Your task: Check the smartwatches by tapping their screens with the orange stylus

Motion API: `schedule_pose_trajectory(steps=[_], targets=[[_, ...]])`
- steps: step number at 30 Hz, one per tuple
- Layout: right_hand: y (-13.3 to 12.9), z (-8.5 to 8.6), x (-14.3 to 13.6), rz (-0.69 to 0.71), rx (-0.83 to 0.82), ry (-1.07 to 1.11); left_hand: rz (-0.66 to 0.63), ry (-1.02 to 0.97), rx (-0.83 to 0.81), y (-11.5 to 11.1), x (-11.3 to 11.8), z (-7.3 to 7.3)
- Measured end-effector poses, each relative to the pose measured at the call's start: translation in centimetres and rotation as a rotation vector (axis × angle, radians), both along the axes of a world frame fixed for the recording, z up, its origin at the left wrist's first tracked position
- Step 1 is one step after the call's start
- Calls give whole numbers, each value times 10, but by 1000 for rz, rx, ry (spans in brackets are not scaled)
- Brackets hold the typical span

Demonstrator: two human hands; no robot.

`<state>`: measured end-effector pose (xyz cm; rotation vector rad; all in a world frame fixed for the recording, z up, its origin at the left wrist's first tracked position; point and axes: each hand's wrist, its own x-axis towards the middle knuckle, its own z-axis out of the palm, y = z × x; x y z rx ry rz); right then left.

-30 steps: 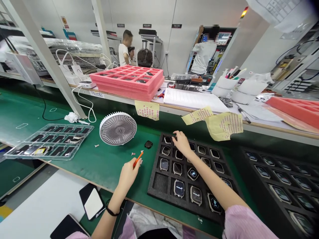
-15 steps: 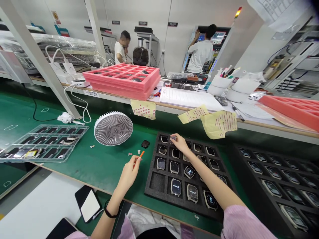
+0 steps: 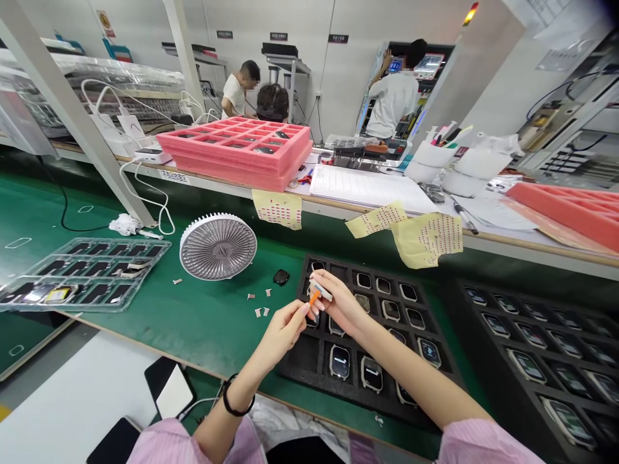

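black foam tray (image 3: 304, 358): watches (image 3: 340, 362) face-up in compartments

Bright orange on the slim stick tool (image 3: 314, 297), against pale silvery white on the held smartwatch (image 3: 324, 291). Deep black across the foam watch tray (image 3: 309, 354), patterned in a grid with dark-screened, silver-beige watches (image 3: 340, 362), a few with white lettering. Green over the workbench (image 3: 193, 328); white around the desk fan (image 3: 218, 248), with grey ribs radiating inside. Salmon pink on the gridded foam box (image 3: 232, 173); pale yellow on the hanging sheets (image 3: 428, 240), with rows of reddish dots. Lilac-pink on the sleeves (image 3: 467, 441), plain black on the wristband (image 3: 227, 401).
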<state>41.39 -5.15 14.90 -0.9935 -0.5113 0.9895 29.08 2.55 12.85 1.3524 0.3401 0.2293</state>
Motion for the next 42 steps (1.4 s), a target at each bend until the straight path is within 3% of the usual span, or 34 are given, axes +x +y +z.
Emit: schedule_pose_trajectory(steps=[10,16,27,32,37,40,42], targets=[[-2,4,-6,-43,-80,-203,28,24,35,3,-6,-1],[-3,7,-15,162,-50,130,65,-71,-5,-5,-9,-4],[-10,3,-24,48,-108,243,118,-153,-85,-15,-13,-6],[-11,2,-29,-22,-136,59,212,-175,-71,-10,-8,-5],[-10,-12,-32,-37,-210,-206,233,-189,-37,-7,-4,-11],[-9,-20,-1,-178,-199,-357,309,-112,103,7,-15,-17],[-8,-27,36,-316,-215,-461,395,-21,312,23,-28,-23]])
